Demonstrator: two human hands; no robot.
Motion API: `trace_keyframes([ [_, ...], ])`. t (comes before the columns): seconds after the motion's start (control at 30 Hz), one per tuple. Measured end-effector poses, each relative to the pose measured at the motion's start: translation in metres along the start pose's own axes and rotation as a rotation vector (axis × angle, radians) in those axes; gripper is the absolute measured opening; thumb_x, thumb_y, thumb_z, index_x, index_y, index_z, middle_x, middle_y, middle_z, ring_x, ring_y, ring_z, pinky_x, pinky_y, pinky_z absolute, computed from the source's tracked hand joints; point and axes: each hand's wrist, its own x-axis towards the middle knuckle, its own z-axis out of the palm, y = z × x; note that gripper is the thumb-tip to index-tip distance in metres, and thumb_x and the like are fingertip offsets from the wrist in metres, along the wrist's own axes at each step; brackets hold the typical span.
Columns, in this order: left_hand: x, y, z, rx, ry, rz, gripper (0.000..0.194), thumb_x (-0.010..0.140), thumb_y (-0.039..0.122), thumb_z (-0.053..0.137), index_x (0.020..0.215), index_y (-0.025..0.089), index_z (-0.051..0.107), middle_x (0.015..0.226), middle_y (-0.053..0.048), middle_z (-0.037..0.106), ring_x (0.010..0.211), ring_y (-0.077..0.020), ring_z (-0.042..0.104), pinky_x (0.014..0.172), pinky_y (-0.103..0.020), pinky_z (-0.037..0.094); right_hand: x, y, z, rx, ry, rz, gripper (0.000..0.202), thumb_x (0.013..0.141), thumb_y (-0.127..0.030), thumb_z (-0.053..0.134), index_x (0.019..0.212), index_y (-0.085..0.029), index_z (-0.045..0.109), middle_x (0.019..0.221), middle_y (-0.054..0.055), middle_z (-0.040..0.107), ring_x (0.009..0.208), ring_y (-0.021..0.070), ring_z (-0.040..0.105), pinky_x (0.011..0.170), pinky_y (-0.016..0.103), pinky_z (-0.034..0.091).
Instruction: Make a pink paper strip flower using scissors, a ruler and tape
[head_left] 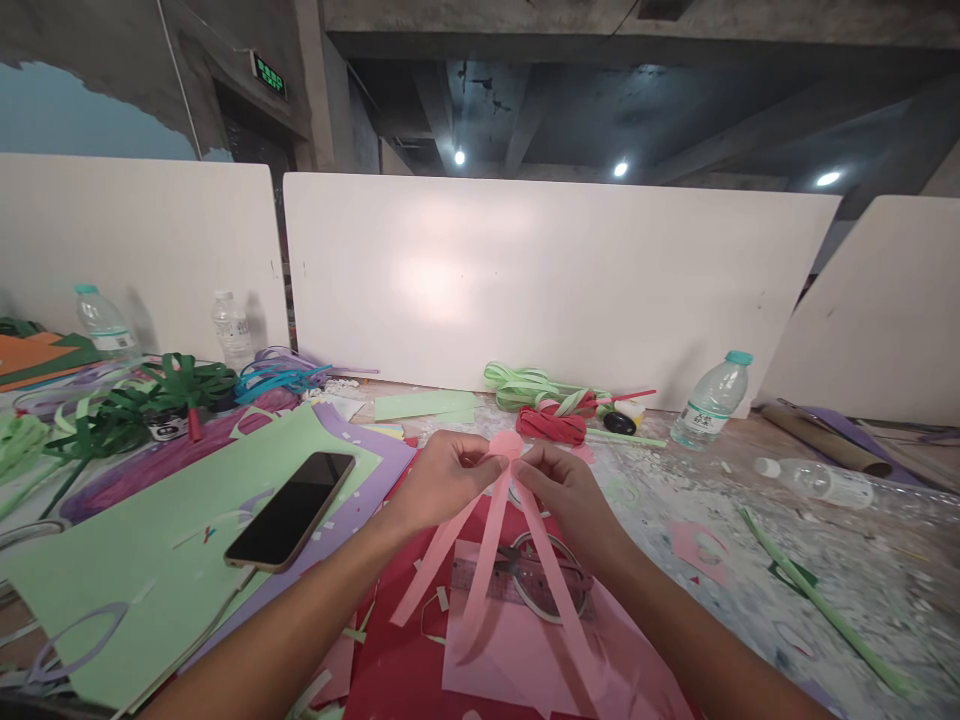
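Between my two hands is a pink paper piece [507,446] with a round top and several long strips hanging down. My left hand [454,475] pinches it from the left, just under the round top. From the right, my right hand [556,485] pinches it at the same height, fingertips close to the left ones. Below the strips lie a pink sheet [480,655], a clear ruler [474,578], scissors [513,562] and a roll of tape [551,600], partly covered by the strips. Red paper [390,665] is under these.
A phone [291,510] rests on green sheets [142,560] at the left. Bundles of green strips [517,385] and red strips [551,424] lie ahead. A bottle [712,400] stands at the right; another bottle [832,485] lies on its side. A white panel [570,280] closes the back.
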Motion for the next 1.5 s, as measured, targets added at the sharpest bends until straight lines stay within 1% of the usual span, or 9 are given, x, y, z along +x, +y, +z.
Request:
trace_keyframes([
  [0.3,-0.002,0.002,0.001,-0.011,0.01,-0.009,0.033,0.08,0.027,0.049,0.057,0.02,0.026,0.06,0.005,0.018,0.056,-0.0096,0.018,0.049,-0.025,0.015,0.002,0.003,0.001,0.04,-0.045,-0.01,0.028,0.08,-0.036,0.06,0.063,-0.019,0.046,0.058,-0.006,0.038,0.054,0.0097,0.031,0.052,0.025,0.026],
  [0.47,-0.001,0.002,0.0,-0.008,0.014,-0.014,0.035,0.079,0.029,0.05,0.057,0.02,0.023,0.06,0.005,0.016,0.056,-0.0096,0.017,0.049,-0.024,0.014,0.001,0.001,0.0,0.031,-0.043,-0.011,0.03,0.078,-0.039,0.062,0.062,-0.02,0.045,0.058,-0.005,0.038,0.053,0.0103,0.031,0.051,0.025,0.027],
  [0.67,-0.002,0.002,-0.001,0.035,-0.004,-0.001,0.035,0.077,0.027,0.05,0.057,0.02,0.022,0.059,0.005,0.017,0.055,-0.0095,0.018,0.049,-0.025,0.014,0.003,0.0,0.0,0.012,-0.014,-0.061,0.021,0.075,-0.039,0.065,0.073,-0.019,0.057,0.065,-0.002,0.047,0.058,0.0121,0.038,0.052,0.025,0.031],
  [0.87,-0.005,0.004,0.0,0.139,0.004,0.029,0.031,0.077,0.024,0.05,0.056,0.019,0.027,0.059,0.004,0.022,0.057,-0.0099,0.023,0.051,-0.025,0.017,0.006,0.006,-0.002,-0.089,0.023,-0.147,0.019,0.078,-0.036,0.063,0.071,-0.019,0.06,0.067,0.0,0.051,0.06,0.0139,0.04,0.054,0.027,0.032],
  [0.93,-0.005,0.004,0.0,0.16,0.008,0.033,0.033,0.077,0.025,0.05,0.056,0.019,0.026,0.059,0.004,0.022,0.057,-0.01,0.022,0.051,-0.025,0.017,0.006,0.004,-0.003,-0.119,0.041,-0.155,0.021,0.078,-0.037,0.063,0.068,-0.019,0.059,0.065,0.0,0.049,0.059,0.0137,0.039,0.052,0.027,0.031],
  [1.1,-0.002,0.002,0.0,0.105,-0.015,-0.016,0.04,0.076,0.032,0.053,0.059,0.02,0.02,0.06,0.005,0.017,0.054,-0.0096,0.018,0.048,-0.026,0.014,0.009,-0.004,-0.006,-0.132,0.021,-0.101,0.029,0.078,-0.041,0.06,0.061,-0.019,0.052,0.056,-0.004,0.035,0.052,0.0109,0.029,0.047,0.026,0.022],
  [1.33,0.003,-0.005,-0.001,-0.021,-0.012,-0.049,0.04,0.076,0.034,0.055,0.057,0.02,0.022,0.06,0.005,0.016,0.052,-0.0085,0.016,0.047,-0.025,0.012,0.024,-0.001,-0.009,0.001,-0.127,0.022,0.032,0.078,-0.043,0.061,0.059,-0.019,0.051,0.058,-0.003,0.041,0.054,0.0111,0.035,0.052,0.026,0.028],
  [1.43,0.006,-0.009,-0.001,-0.021,-0.008,-0.05,0.034,0.077,0.033,0.054,0.055,0.019,0.032,0.057,0.006,0.024,0.05,-0.0085,0.024,0.047,-0.024,0.018,0.031,0.001,-0.009,0.134,-0.162,0.07,0.03,0.073,-0.041,0.066,0.059,-0.018,0.053,0.058,-0.004,0.042,0.054,0.0105,0.035,0.053,0.026,0.03],
  [1.5,0.006,-0.01,-0.001,0.032,0.109,-0.006,0.019,0.077,0.029,0.055,0.063,0.018,0.05,0.062,0.003,0.043,0.058,-0.0117,0.041,0.053,-0.024,0.031,0.035,0.002,-0.008,0.211,-0.129,0.089,0.029,0.07,-0.04,0.069,0.06,-0.018,0.054,0.058,-0.004,0.042,0.054,0.0102,0.036,0.053,0.026,0.031],
])
